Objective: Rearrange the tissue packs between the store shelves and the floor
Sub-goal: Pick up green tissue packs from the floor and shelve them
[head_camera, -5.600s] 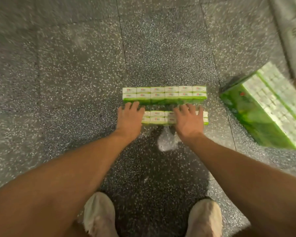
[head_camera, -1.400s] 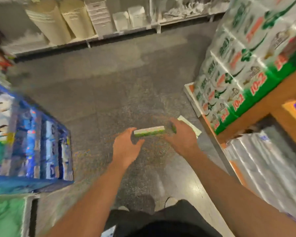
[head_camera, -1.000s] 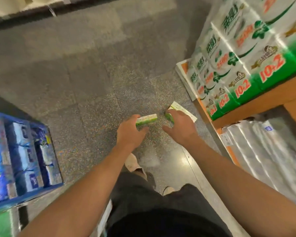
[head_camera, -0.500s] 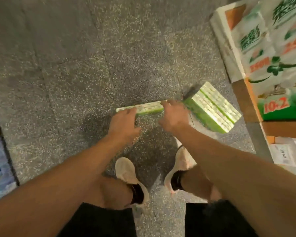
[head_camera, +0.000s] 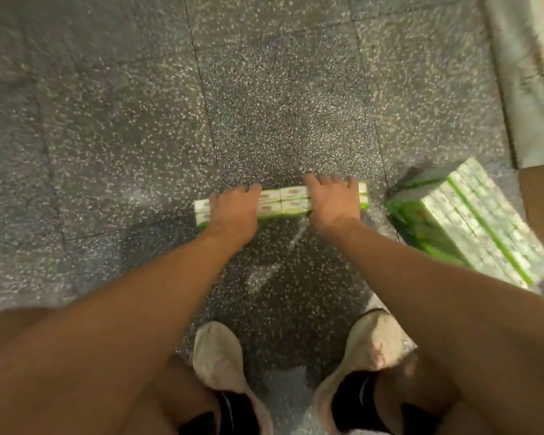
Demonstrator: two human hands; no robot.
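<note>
The row of tissue packs (head_camera: 280,200) is lying on the speckled floor (head_camera: 123,120), just ahead of the person's shoes (head_camera: 220,356). The left hand (head_camera: 233,211) is covering its left part, fingers curling over the far edge, the grip closing around the packs. The right hand (head_camera: 333,199) is doing the same at the right end. A larger green bundle (head_camera: 471,221) is sitting nearby to the right, apart from the row.

The light is dim and warm, the floor (head_camera: 264,89) looks smeared, probably by motion, and the edges bend.
</note>
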